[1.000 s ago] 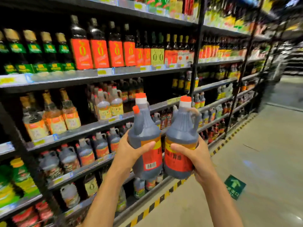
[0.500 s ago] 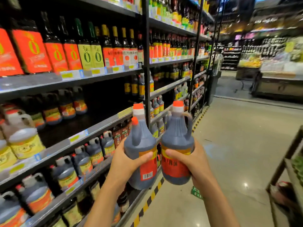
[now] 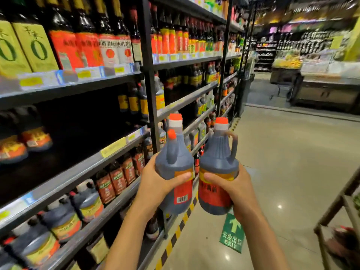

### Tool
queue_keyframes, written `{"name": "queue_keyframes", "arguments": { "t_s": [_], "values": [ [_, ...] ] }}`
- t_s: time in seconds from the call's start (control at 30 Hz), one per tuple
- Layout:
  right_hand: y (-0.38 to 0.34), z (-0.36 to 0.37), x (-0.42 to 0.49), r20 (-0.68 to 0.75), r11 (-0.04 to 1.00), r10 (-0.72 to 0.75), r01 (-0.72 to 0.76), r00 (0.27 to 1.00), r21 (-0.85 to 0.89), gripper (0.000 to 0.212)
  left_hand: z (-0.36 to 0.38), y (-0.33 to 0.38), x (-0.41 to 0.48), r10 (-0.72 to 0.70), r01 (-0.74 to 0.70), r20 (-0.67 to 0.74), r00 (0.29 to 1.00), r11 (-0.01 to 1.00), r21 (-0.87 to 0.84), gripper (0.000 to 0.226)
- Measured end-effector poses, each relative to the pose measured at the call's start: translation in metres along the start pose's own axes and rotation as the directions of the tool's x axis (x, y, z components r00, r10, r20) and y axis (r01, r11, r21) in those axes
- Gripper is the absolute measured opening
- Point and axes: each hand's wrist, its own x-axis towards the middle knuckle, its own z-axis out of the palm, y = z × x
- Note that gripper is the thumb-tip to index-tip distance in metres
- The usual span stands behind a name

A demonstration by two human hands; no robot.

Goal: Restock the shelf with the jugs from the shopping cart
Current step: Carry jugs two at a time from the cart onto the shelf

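Note:
I hold two dark jugs with orange caps and red labels upright in front of me, side by side and nearly touching. My left hand [image 3: 155, 182] grips the left jug [image 3: 175, 164] round its body, thumb across the label. My right hand [image 3: 235, 188] grips the right jug [image 3: 218, 158] the same way; its handle faces right. Both jugs hang in the aisle beside the shelf [image 3: 81, 172], level with its middle board, which has a dark empty stretch behind the yellow price tags.
The shelving on the left carries rows of bottles and jugs on every level. A black upright post [image 3: 150, 90] stands just behind the jugs. A cart frame [image 3: 341, 207] shows at the right edge. A green exit arrow [image 3: 232, 232] marks the floor.
The view has swung further right along the aisle and closer to the shelf. Both jugs stay in my hands, held at the same height.

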Motion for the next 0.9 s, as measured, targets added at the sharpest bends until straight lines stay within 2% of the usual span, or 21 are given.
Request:
{"name": "queue_keyframes", "arguments": {
  "t_s": [0.13,0.5,0.67,0.8,0.9],
  "values": [
    [0.009,-0.026,0.079,0.041,1.000,-0.006,0.007,0.999,-0.006,0.081,0.036,-0.018,0.071,-0.010,0.010,-0.052,0.999,1.000,-0.007,0.063],
    [0.029,-0.083,0.274,0.101,1.000,0.027,-0.027,0.994,0.001,0.081,0.115,-0.056,0.240,-0.051,0.046,-0.168,0.984,0.998,-0.038,0.074],
    [0.054,-0.096,0.359,0.113,0.999,0.036,-0.038,0.993,0.016,0.080,0.136,-0.085,0.323,-0.065,0.060,-0.166,0.984,0.998,-0.034,0.071],
    [0.068,-0.101,0.433,0.120,1.000,0.015,-0.015,0.993,0.001,0.075,0.146,-0.110,0.399,-0.037,0.035,-0.158,0.987,0.999,-0.012,0.081],
    [0.072,-0.103,0.490,0.137,0.999,0.000,0.004,0.991,-0.033,0.074,0.157,-0.119,0.459,-0.004,0.004,-0.155,0.988,1.000,-0.005,0.070]
  ]
}}
